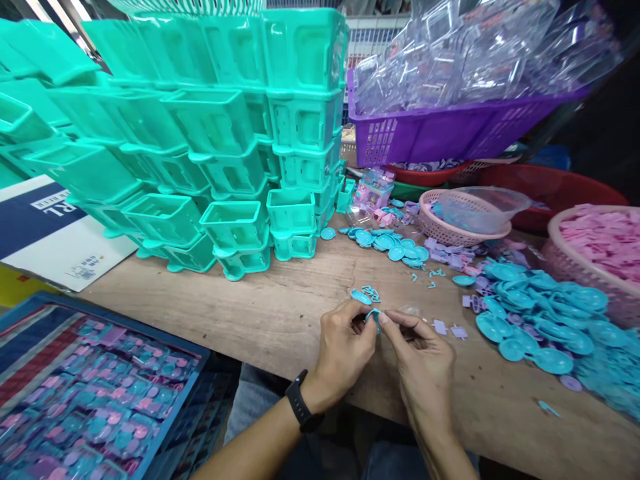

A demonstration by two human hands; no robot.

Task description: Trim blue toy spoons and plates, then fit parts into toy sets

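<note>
My left hand [344, 347] and my right hand [419, 357] meet over the wooden table [280, 313] near its front edge. Between their fingertips they pinch a small blue plastic piece [373, 315]. A black watch sits on my left wrist. Just beyond the fingers lie a tiny blue dish [361, 297] and a few small blue bits [371, 291]. Two small lilac pieces [449, 329] lie right of my right hand.
Stacked teal plastic tubs [210, 133] fill the back left. A purple basket [450, 130] of clear blister shells stands behind. Heaps of blue toy spoons and pans [545, 320], pink baskets [463, 217] and a blue tray of packed sets [100, 393] surround me.
</note>
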